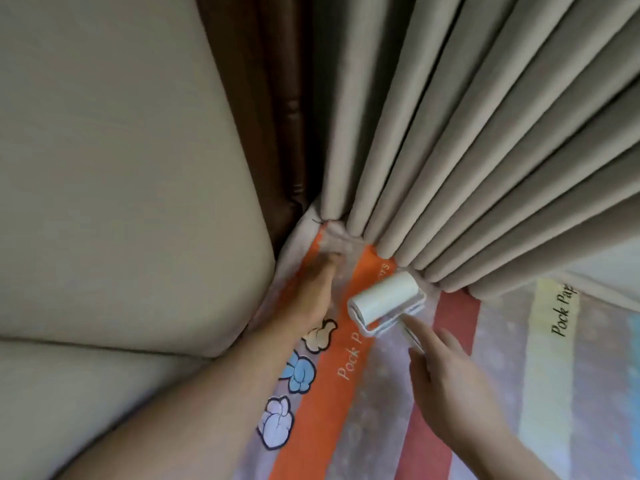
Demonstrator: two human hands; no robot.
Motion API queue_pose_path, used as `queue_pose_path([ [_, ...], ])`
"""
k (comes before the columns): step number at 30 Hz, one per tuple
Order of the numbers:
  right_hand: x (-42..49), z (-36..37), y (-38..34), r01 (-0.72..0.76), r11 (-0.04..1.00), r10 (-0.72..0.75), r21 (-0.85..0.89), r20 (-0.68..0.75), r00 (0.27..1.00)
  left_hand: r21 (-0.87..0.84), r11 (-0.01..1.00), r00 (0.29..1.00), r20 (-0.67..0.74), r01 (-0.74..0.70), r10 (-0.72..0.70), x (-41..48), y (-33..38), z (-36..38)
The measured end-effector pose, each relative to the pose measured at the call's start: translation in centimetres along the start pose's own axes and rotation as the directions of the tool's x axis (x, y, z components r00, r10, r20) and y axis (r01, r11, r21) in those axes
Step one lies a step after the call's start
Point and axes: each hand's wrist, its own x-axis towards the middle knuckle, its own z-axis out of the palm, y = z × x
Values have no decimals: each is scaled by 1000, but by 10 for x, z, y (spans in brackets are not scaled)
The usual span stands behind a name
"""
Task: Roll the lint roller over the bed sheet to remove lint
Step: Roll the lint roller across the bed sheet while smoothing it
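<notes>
The bed sheet (377,403) has orange, red and pale yellow stripes, cartoon popcorn figures and printed words. A white lint roller (386,301) lies on the sheet near its far corner, just below the curtain hem. My right hand (446,379) grips the roller's white handle, with the index finger stretched along it toward the roller head. My left hand (311,296) rests flat on the sheet to the left of the roller, fingers reaching toward the corner. Its fingertips look blurred.
A beige pleated curtain (467,140) hangs down to the sheet along the far edge. A padded beige headboard (114,174) fills the left, with a dark brown wooden post (273,109) between it and the curtain.
</notes>
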Motion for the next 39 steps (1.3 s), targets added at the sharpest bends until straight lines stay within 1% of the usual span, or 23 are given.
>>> queue_pose_path([
  [2,26,20,-3,34,998,-36,-45,-42,998,-185,983,1000,-17,-5,2,31,-15,-1],
  [4,52,35,-7,65,992,-71,-107,-58,996,-412,910,999,14,34,-30,51,-14,-1],
  [5,62,41,-8,79,990,-86,-119,-49,995,-492,870,999,28,39,-29,57,-14,-1],
  [6,70,45,-9,92,987,-97,-131,-31,995,-520,853,999,39,43,-27,60,-15,-3],
  [10,93,52,-10,128,976,-122,-176,45,991,-496,868,998,63,41,-11,67,-22,-1],
  [14,85,51,-3,131,963,-123,-237,47,991,-387,921,998,69,33,-7,70,-24,6],
  [16,58,49,15,116,959,-100,-259,74,992,-338,941,999,41,16,-2,71,-30,8],
  [18,26,43,37,88,966,-65,-242,98,993,-234,972,999,32,-27,36,69,-30,9],
  [21,-11,33,64,56,970,-44,-237,55,997,-149,988,998,44,-40,47,63,-24,11],
  [24,-37,24,82,44,962,-34,-270,41,999,-108,993,999,7,-43,44,55,-19,13],
  [25,-44,21,86,31,958,-21,-284,40,999,-77,996,999,-1,-51,52,49,-18,13],
  [26,-48,18,89,21,956,-11,-292,38,999,7,996,996,-10,-86,86,43,-15,15],
  [27,-49,15,90,17,955,-5,-297,41,999,160,978,990,-29,-134,141,35,-12,17],
  [28,-50,13,90,23,953,-7,-303,54,999,349,917,974,-48,-192,222,24,-12,18],
  [29,-51,10,88,24,953,-3,-304,69,998,527,814,945,-60,-244,322,6,-14,20],
  [30,-53,7,87,19,953,6,-301,82,997,654,713,919,-69,-251,387,-9,-21,21],
  [31,-54,4,86,20,953,10,-303,94,995,753,614,898,-70,-239,435,-26,-28,22],
  [32,-56,1,86,24,951,8,-307,102,995,817,534,897,-46,-219,439,-35,-43,19],
  [33,-60,-4,88,22,947,14,-319,108,994,853,474,908,-2,-216,418,-41,-55,18],
  [34,-64,-8,90,21,941,20,-337,116,993,865,451,924,36,-219,380,-42,-67,14],
  [35,-71,-13,92,14,933,36,-359,132,991,860,452,932,70,-237,355,-40,-76,9],
  [36,-76,-19,96,-1,925,62,-381,149,987,831,492,933,83,-259,351,-38,-78,8],
  [39,-88,-36,96,-67,889,148,-453,146,978,602,747,938,11,-282,345,-38,-74,7],
])
